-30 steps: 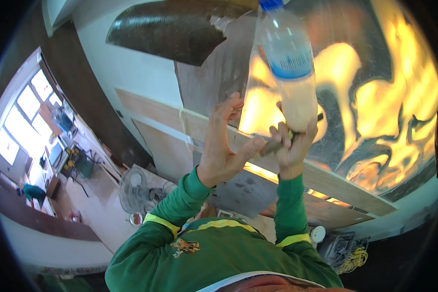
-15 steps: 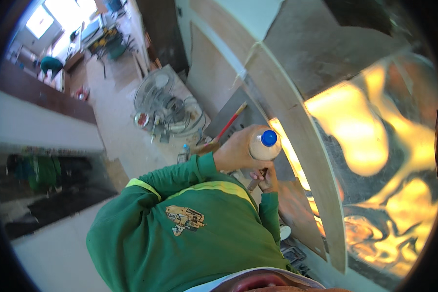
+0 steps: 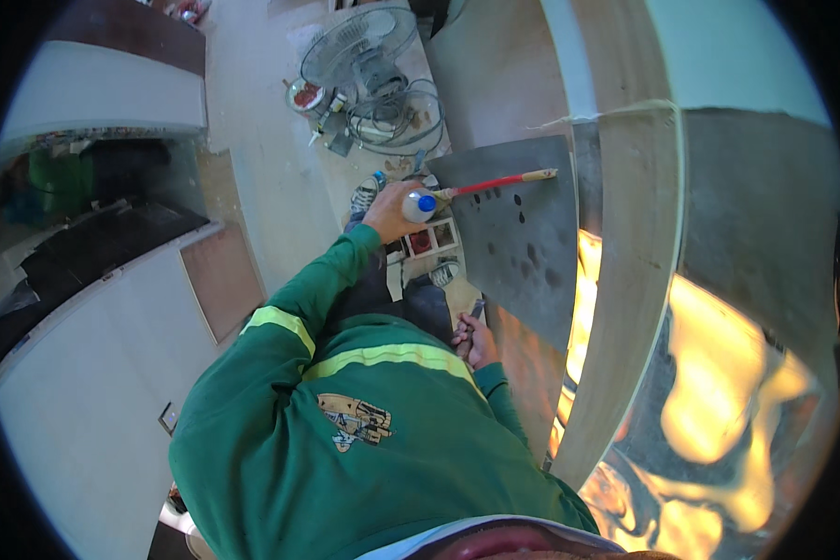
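My left hand [image 3: 395, 213] is wrapped round a clear plastic bottle [image 3: 418, 207] with a blue cap, above my shoes. The bottle holds something pale. My right hand [image 3: 479, 343], lower and closer to my body, grips a small tool [image 3: 477, 309] with a dark, flat, narrow end; its exact kind is unclear. Just right of the bottle, a long red-handled tool [image 3: 495, 184] with a pale tip lies across a grey board [image 3: 523, 243] marked with dark wet spots. The bottle partly hides its near end.
A wooden curved panel edge [image 3: 630, 280] rises on the right, beside shiny reflective sheet [image 3: 719, 373]. Ahead on the floor lie a fan [image 3: 373, 47], coiled cable [image 3: 383, 117] and a round tub [image 3: 304, 95]. A red-and-white box [image 3: 423, 241] sits between my shoes.
My left hand and the bottle have moved left and away from my body, apart from my right hand. My right hand has lowered slightly to the left. The view has shifted too.
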### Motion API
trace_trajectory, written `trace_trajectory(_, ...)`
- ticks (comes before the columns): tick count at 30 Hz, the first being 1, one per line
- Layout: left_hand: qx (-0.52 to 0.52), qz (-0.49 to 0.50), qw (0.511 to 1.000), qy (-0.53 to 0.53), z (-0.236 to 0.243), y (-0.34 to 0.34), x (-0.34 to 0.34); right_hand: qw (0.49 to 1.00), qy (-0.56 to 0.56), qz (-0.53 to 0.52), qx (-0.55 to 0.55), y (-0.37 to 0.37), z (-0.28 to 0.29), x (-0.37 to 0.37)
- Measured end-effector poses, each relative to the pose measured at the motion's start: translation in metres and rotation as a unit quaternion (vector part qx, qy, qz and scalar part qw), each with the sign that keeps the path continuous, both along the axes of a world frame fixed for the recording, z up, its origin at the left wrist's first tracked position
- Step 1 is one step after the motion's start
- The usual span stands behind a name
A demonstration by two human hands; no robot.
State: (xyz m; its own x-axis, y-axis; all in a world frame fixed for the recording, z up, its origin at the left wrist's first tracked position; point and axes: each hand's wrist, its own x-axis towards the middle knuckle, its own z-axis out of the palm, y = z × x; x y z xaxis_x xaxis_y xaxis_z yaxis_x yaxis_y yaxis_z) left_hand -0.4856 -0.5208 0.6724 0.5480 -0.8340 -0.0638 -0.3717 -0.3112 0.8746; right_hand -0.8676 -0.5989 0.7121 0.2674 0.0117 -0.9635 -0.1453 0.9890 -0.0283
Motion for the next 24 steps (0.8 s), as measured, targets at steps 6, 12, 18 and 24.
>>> trace_trajectory(6,0.073,0.093,0.992,0.039,-0.170,0.044,0.025,0.985,0.087,0.150,-0.019,0.046,-0.024,0.014)
trace_trajectory(12,0.148,0.182,0.971,0.045,-0.316,0.050,0.060,0.986,0.138,0.096,0.008,0.065,-0.047,0.024)
trace_trajectory(18,0.172,0.276,0.945,0.013,-0.464,0.058,0.101,0.982,0.180,0.055,0.026,0.064,-0.069,0.027)
trace_trajectory(24,0.173,0.244,0.954,-0.038,-0.532,0.046,0.122,0.978,0.195,0.029,0.063,0.072,-0.083,0.018)
